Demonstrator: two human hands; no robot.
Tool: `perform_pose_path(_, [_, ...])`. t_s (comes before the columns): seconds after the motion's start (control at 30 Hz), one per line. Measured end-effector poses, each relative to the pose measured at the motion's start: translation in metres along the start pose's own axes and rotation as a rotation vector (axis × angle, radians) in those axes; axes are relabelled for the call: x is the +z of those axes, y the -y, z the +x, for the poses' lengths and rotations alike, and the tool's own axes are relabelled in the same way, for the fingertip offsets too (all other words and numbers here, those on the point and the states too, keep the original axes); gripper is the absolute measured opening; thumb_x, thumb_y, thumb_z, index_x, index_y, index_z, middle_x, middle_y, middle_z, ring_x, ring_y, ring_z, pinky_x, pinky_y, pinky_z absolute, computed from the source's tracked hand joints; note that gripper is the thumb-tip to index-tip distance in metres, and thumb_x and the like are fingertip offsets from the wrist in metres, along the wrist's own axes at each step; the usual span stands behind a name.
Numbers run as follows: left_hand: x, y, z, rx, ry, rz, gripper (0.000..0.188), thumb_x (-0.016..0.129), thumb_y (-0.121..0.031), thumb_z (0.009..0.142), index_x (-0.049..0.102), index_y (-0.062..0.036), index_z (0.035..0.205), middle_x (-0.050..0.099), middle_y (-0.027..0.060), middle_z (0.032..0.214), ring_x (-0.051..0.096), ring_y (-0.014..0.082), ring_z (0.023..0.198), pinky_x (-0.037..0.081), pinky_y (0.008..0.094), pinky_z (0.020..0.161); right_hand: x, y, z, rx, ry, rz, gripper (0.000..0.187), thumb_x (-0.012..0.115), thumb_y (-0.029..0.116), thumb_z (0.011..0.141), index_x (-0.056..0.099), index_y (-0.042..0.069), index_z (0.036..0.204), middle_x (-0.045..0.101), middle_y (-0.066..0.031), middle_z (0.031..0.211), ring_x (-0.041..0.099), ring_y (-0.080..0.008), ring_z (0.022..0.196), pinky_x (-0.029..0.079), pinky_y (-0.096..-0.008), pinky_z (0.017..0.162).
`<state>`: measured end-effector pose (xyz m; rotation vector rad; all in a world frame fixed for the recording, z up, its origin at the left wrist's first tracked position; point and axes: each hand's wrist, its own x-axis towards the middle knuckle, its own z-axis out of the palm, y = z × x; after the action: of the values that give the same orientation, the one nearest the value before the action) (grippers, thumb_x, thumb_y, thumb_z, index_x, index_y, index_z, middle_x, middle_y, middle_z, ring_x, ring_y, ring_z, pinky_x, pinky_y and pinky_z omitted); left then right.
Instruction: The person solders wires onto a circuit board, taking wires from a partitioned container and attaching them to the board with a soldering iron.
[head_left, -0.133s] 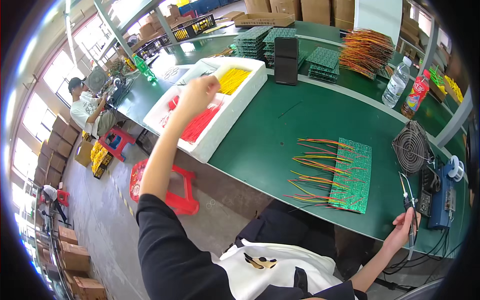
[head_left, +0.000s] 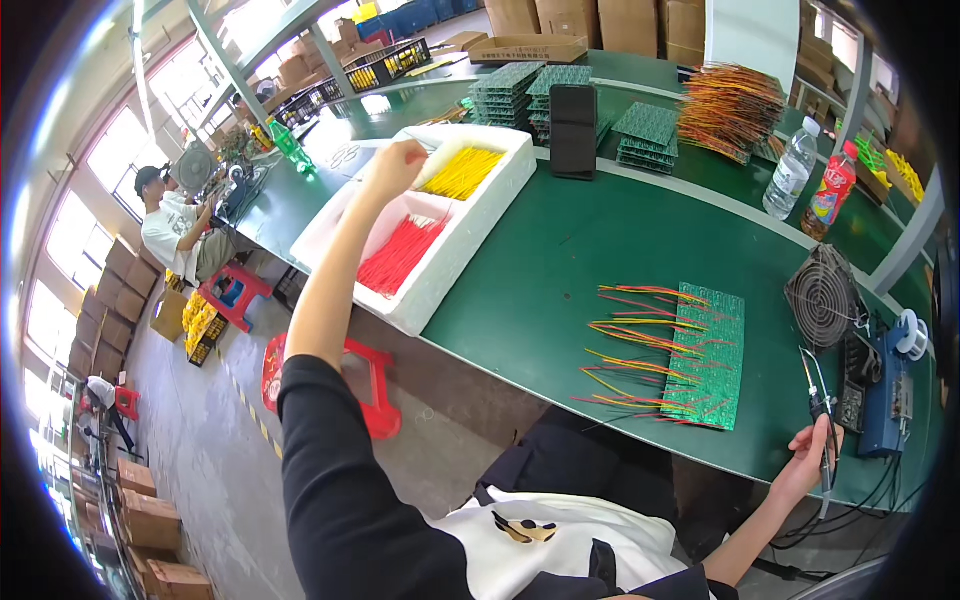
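Above the far part of a white foam box (head_left: 470,232) is my left hand (head_left: 397,168), its fingers drawn together in a pinch. Whatever it may hold is too small to make out. One compartment of the box has red wires (head_left: 402,257), another yellow wires (head_left: 463,173). My right hand (head_left: 808,455) grips a soldering iron (head_left: 822,415) at the bench's right edge, tip pointing up and away. Left of the iron lies a green circuit board panel (head_left: 715,360), with red, yellow and black wires (head_left: 640,325) sticking out over its left side.
A phone (head_left: 573,132) stands upright behind the work area, near stacked circuit boards (head_left: 646,135) and a pile of wires (head_left: 732,112). Two bottles (head_left: 792,168) stand at the right, beyond a round fan guard (head_left: 822,297) and a blue soldering station (head_left: 885,390). A co-worker (head_left: 175,222) sits far left.
My left hand has moved a little farther away over the box, uncovering more of the red wires' compartment. My right hand keeps the soldering iron in about the same place.
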<state>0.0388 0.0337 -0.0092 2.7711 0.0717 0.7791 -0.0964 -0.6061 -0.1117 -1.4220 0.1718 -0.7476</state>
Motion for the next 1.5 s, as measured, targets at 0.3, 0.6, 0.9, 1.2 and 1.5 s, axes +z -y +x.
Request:
perform_pose_path(0.3, [0.072, 0.096, 0.048, -0.374, -0.127, 0.183, 0.022, 0.054, -0.011, 0.071, 0.067, -0.0029, 0.086, 0.063, 0.0218, 0.091, 0.06, 0.0336, 0.093, 0.046, 0.0392, 0.083, -0.001, -0.004, -0.002, -0.015, -0.059, -0.063, 0.017, 0.055, 0.019, 0.089, 0.047, 0.008, 0.078, 0.045, 0.0021, 0.058, 0.039, -0.0024, 0.049, 0.03, -0.0161, 0.045])
perform_pose_path(0.6, [0.069, 0.083, 0.048, -0.493, 0.049, 0.227, 0.018, 0.065, -0.028, 0.072, 0.07, -0.0134, 0.08, 0.066, 0.0134, 0.088, 0.063, 0.0289, 0.086, 0.049, 0.0386, 0.077, 0.0, -0.004, -0.005, 0.016, -0.148, -0.115, 0.018, 0.055, 0.02, 0.089, 0.047, 0.009, 0.077, 0.042, 0.0027, 0.058, 0.039, -0.0022, 0.05, 0.031, -0.0164, 0.045])
perform_pose_path(0.9, [0.076, 0.113, 0.064, -0.44, -0.274, -0.235, 0.016, 0.058, -0.019, 0.076, 0.07, -0.0072, 0.076, 0.066, 0.0096, 0.068, 0.064, 0.0211, 0.068, 0.048, 0.0318, 0.066, 0.004, -0.006, 0.002, -0.003, -0.098, -0.147, 0.019, 0.054, 0.02, 0.089, 0.047, 0.01, 0.076, 0.042, 0.0028, 0.058, 0.037, -0.0022, 0.049, 0.031, -0.0167, 0.047])
perform_pose_path(1.2, [0.075, 0.108, 0.062, -0.622, -0.065, -0.636, 0.017, 0.053, -0.009, 0.082, 0.064, -0.0034, 0.094, 0.062, 0.0022, 0.073, 0.048, 0.0056, 0.053, 0.037, 0.0204, 0.048, -0.001, -0.008, 0.002, 0.009, -0.102, -0.139, 0.016, 0.056, 0.02, 0.089, 0.049, 0.011, 0.077, 0.044, 0.0032, 0.06, 0.038, -0.0018, 0.05, 0.031, -0.0159, 0.047])
perform_pose_path(1.5, [0.062, 0.09, 0.06, -0.643, -0.054, -0.879, 0.017, 0.046, -0.013, 0.091, 0.055, 0.0008, 0.094, 0.061, 0.0061, 0.08, 0.034, 0.0033, 0.046, 0.026, 0.0189, 0.039, 0.002, -0.003, -0.001, 0.016, -0.089, -0.161, 0.019, 0.055, 0.024, 0.089, 0.048, 0.01, 0.077, 0.042, 0.0031, 0.061, 0.037, -0.0022, 0.052, 0.03, -0.0165, 0.049])
